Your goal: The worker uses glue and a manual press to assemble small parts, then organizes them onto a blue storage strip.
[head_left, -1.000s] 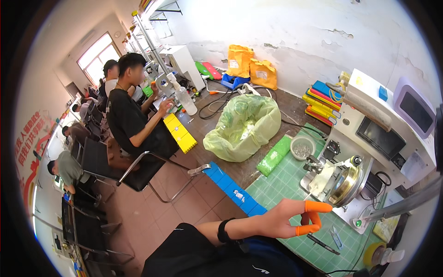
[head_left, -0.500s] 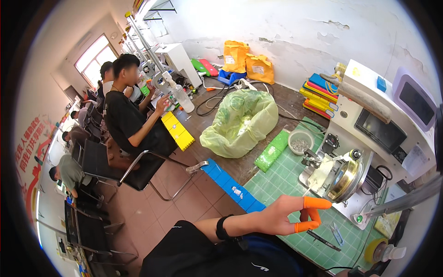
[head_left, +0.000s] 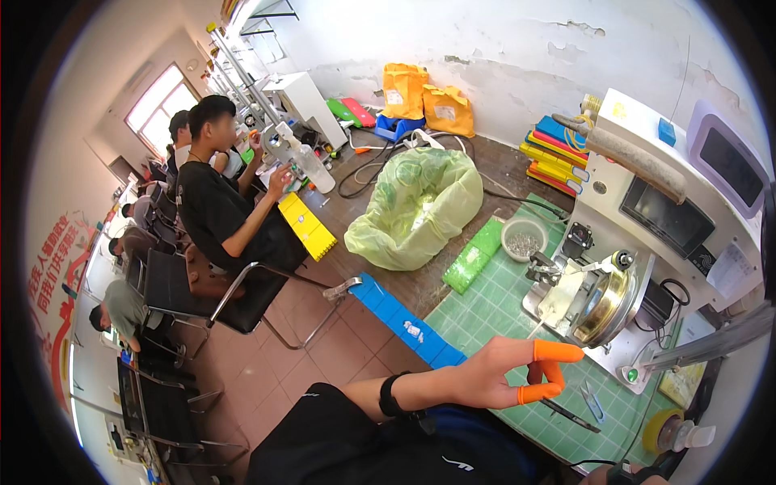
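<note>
Head view: workshop rm, whitewashed wall, brown bench w/ green cutting mat point(head_left: 485, 311) along its near edge. A person in black point(head_left: 218, 214) sits at left on a chair, others behind.

Vs half a sec ago: left hand point(head_left: 497, 376) sits a touch lower and nearer the mat's edge, same pose; the view has swung a bit, bench stuff otherwise unmoved.

Left hand is open, nothing in it: orange finger cots point(head_left: 550, 372) on thumb and two fingers, tips apart in a narrow V, hovering over the mat. Black wristband point(head_left: 390, 394) on the wrist.

Right hand: only a sliver at the bottom rim, can't tell its grip.

Nearest things: winding machine point(head_left: 590, 295) w/ brass drum just beyond the fingertips, apart from them; tweezers point(head_left: 590, 400) and a dark pen-like tool point(head_left: 570, 414) lie on the mat just below-right of the cots, not touched. Blue strip point(head_left: 400, 311) runs along the bench edge left of the hand. Small bowl point(head_left: 524, 238) of bits and a yellow-green bag point(head_left: 416, 206) farther back. Bowl contents too small to ID.
</note>
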A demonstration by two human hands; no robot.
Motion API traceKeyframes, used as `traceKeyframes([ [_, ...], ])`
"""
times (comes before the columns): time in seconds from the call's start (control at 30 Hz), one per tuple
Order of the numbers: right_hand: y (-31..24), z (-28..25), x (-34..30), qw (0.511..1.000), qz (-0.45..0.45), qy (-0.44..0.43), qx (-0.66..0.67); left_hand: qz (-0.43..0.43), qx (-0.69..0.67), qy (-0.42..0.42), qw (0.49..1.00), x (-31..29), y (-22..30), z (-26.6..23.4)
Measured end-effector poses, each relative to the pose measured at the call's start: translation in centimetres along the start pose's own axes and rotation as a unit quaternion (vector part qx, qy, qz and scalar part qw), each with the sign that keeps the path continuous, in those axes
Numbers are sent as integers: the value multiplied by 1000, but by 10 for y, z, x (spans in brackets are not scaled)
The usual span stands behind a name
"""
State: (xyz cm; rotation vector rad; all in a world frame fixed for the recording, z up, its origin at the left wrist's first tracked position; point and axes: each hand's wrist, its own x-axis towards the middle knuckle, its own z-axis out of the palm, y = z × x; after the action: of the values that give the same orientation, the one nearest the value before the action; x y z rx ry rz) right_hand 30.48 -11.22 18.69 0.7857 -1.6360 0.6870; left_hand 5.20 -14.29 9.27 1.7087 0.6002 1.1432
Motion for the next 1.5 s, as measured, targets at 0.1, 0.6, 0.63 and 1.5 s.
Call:
traceKeyframes([
  [0.1,14,-4,0,999,9,-10,37,3,-3,1,1000,2,-1,-2],
  [0.6,-35,-5,15,983,171,-47,55,-19,59,-4,998,-6,-1,-3],
  [0.63,-53,-2,17,977,205,-42,31,-22,48,17,998,-13,-5,-6],
  [1.5,-37,63,-9,700,535,70,-468,75,-45,-20,996,30,21,25],
])
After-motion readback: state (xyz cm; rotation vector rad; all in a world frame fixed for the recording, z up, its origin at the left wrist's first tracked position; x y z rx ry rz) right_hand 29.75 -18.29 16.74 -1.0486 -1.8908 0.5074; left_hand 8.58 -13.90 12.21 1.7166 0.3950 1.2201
